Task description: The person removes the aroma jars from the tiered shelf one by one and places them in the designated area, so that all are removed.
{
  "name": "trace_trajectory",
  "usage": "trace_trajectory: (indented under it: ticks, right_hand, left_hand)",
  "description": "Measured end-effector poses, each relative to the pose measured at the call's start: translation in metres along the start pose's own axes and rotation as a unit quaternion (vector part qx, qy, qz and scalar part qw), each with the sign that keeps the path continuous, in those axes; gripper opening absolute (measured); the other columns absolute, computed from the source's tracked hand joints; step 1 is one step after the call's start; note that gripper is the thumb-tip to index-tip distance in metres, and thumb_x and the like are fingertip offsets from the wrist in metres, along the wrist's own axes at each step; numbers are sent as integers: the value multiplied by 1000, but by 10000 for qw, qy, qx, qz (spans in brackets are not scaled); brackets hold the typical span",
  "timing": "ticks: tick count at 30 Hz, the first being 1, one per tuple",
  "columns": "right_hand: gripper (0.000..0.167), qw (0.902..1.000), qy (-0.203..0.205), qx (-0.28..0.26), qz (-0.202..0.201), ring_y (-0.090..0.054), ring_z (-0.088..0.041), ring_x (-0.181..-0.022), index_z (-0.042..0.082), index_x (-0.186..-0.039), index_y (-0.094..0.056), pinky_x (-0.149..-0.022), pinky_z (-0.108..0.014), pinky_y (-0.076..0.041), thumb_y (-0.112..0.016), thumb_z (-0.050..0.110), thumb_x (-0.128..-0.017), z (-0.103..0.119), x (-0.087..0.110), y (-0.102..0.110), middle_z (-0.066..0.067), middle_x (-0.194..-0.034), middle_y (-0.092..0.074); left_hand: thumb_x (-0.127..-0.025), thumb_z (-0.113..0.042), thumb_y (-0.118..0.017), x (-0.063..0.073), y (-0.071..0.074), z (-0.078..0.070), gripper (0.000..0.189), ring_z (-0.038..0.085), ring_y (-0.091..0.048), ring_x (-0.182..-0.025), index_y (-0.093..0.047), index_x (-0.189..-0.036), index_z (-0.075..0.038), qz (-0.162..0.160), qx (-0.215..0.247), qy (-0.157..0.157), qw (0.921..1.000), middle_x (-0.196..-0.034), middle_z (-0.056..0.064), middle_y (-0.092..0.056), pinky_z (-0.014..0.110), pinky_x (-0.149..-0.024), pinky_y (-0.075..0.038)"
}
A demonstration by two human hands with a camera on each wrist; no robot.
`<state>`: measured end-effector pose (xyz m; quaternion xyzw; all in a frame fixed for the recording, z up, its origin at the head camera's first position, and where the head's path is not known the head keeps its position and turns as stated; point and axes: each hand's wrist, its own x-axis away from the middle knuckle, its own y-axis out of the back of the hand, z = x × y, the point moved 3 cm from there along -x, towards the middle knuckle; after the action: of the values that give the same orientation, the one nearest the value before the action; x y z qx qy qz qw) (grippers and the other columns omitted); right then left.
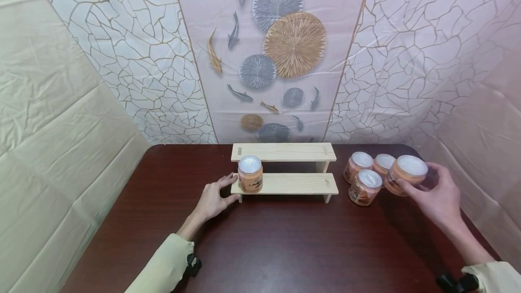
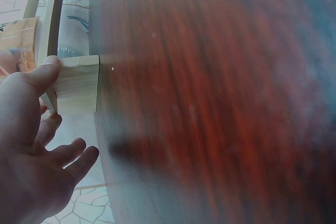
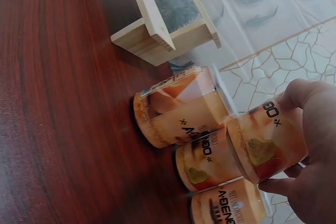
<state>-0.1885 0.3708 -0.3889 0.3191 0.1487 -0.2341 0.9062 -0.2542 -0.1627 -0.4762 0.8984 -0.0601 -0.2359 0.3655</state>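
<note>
At the table's right, my right hand (image 1: 441, 196) grips an orange can (image 3: 270, 140) with a pale lid, thumb on one side and fingers on the other. The can is tilted in the right wrist view and raised beside three similar upright cans (image 1: 365, 187). My left hand (image 1: 211, 199) pinches the left end of the lower board of a two-step wooden shelf (image 1: 293, 183), thumb at the front edge, as the left wrist view (image 2: 31, 140) also shows. Another orange can (image 1: 250, 175) stands upright on that board's left end, near my left fingers.
The dark reddish table (image 1: 277, 248) carries the shelf at its back middle. The shelf's upper board (image 1: 283, 152) lies behind and above the lower one. A patterned cloth (image 1: 260, 103) hangs behind the table, with beige cloth (image 1: 53, 148) on the left.
</note>
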Motion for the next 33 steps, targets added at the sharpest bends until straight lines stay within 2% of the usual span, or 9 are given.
trace_trajectory:
  ticks: [5,10,22,29,33]
  right_hand:
    - [75,9999,-95,-64,44,-44,11,-88,-13,-135,-40,-70,-4,-45,-85,8,-78,-7,5,-3,-16,-119,-49]
    - [76,9996,-235,-167,-57,-45,10,-90,-14,-136,-40,-71,-5,-46,-84,6,-78,-12,8,-6,-13,-119,-48]
    - [72,9975,-615,-196,-274,-46,8,-93,-10,-135,-42,-73,-5,-46,-82,0,-76,-22,16,-19,-8,-120,-49]
    - [72,9973,-671,-184,-233,-47,6,-94,-9,-135,-43,-72,-4,-45,-83,0,-76,-28,20,-25,-13,-123,-50]
    - [69,9964,-737,-320,-273,-49,5,-95,-9,-132,-43,-73,-5,-46,-82,-3,-75,-30,21,-28,-9,-119,-51]
  left_hand:
    - [-79,-16,-87,-1,0,0,60,43,-53,-126,-65,-134,-6,16,-16,-2,10000,-137,14,-59,57,-102,-42]
    - [-79,-16,-87,-1,0,0,60,43,-52,-127,-64,-134,-6,41,-25,29,10000,-137,15,-59,57,-102,-42]
    - [-80,-17,-86,0,1,-2,60,41,-53,-127,-64,-135,-7,60,-80,109,9999,-138,14,-59,56,-102,-42]
    - [-80,-17,-86,0,1,-2,60,41,-53,-127,-64,-135,-6,71,-88,128,9999,-137,15,-59,56,-102,-42]
    - [-80,-17,-86,0,1,-2,60,41,-53,-127,-64,-134,-6,72,-84,130,9999,-138,15,-59,56,-102,-42]
